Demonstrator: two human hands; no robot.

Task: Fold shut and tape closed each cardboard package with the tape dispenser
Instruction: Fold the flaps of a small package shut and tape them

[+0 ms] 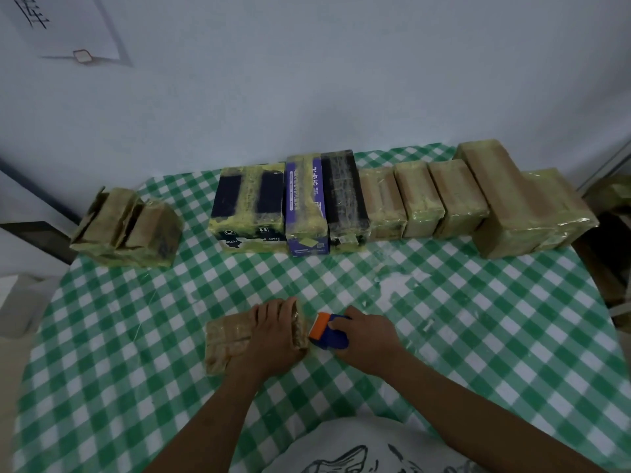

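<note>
Green-and-white checked tablecloth (478,336) fills most of the frame under a pale wall. A row of taped packages (375,199) is lined along its far edge across the middle, and one open-flapped package (126,227) sits at the middle left. Low in the centre lies the small cardboard package (228,339) we are working on. Our left hand (273,332) lies flat across its right half, fingers extended and pressing down. Our right hand (365,336) is wrapped round the blue and orange tape dispenser (327,331), whose orange mouth sits just beside the package's right end, perhaps touching it.

We judge the step to be laying a strip over that end. To do it well we should hold the left palm firm so the package cannot slide on the cloth. We should also set the tape on squarely, draw the dispenser in one steady line, and clear our fingers from the strip's path. Whether tape has already caught on the cardboard we cannot tell.
</note>
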